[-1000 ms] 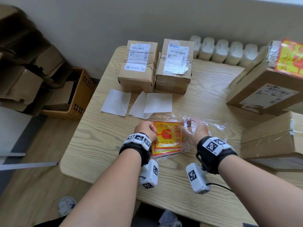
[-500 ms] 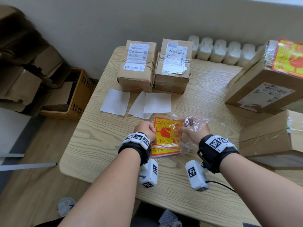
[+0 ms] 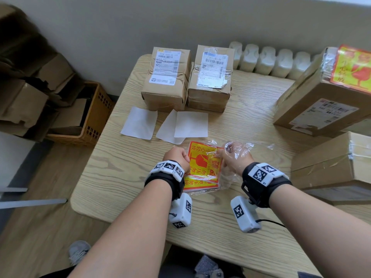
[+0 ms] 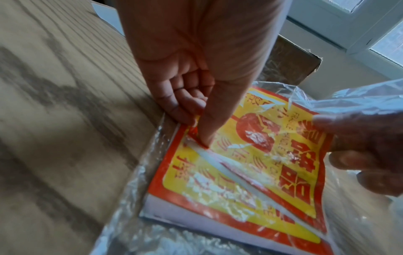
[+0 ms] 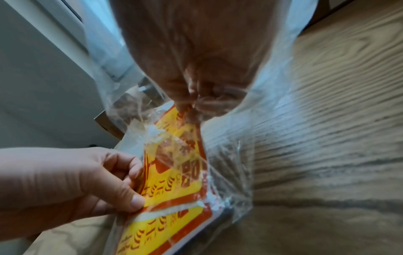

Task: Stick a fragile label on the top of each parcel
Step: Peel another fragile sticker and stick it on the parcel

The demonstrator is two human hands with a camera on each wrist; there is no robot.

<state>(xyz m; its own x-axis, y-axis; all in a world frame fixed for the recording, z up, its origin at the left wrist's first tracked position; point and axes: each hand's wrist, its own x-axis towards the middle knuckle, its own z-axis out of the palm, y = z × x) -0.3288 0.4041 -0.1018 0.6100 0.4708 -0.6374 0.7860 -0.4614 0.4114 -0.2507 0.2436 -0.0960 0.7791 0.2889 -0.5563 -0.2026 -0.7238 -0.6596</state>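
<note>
Inside the clear bag (image 3: 236, 157), top fragile label (image 3: 202, 159) now lifted higher, both hands' fingers (image 5: 135, 198) pinching it.

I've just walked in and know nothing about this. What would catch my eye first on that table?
The bright red-and-yellow fragile labels, a stack in a clear plastic bag at the near middle of the table, with the left hand and right hand both pinching the top one. Behind them lie three white backing sheets, then two small brown parcels side by side.
</note>
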